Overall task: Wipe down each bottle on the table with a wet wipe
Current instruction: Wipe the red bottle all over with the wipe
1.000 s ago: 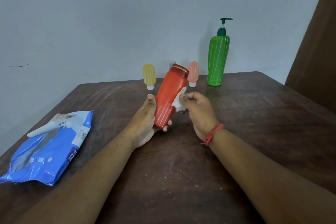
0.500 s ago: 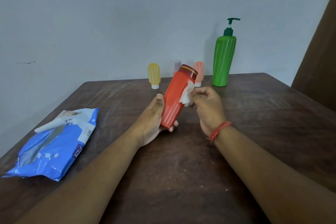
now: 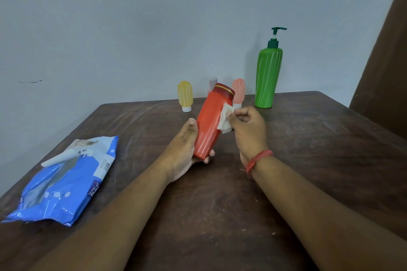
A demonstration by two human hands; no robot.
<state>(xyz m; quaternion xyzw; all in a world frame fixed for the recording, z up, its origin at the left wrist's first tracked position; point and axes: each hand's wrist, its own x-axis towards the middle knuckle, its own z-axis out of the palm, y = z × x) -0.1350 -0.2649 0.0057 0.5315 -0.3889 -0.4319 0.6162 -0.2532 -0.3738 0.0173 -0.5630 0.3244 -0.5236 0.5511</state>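
Left hand (image 3: pixel 184 149): wrapped round tilted red bottle (image 3: pixel 211 125), low end.
Right hand (image 3: pixel 247 132): pinching wet wipe (image 3: pixel 225 120) against bottle's right side.

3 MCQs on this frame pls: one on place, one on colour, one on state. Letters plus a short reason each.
1. Where does the wipes pack lie?
A. left side of the table
B. beside the pump bottle
C. in the right hand

2. What colour is the pump bottle?
A. yellow
B. green
C. blue

3. How is the red bottle?
A. standing on the table
B. lying flat
C. held tilted in the left hand

Answers:
1 A: the wipes pack lies at the table's left side.
2 B: the pump bottle has a green body.
3 C: the left hand holds the red bottle tilted off the table while the right hand presses a wipe to it.
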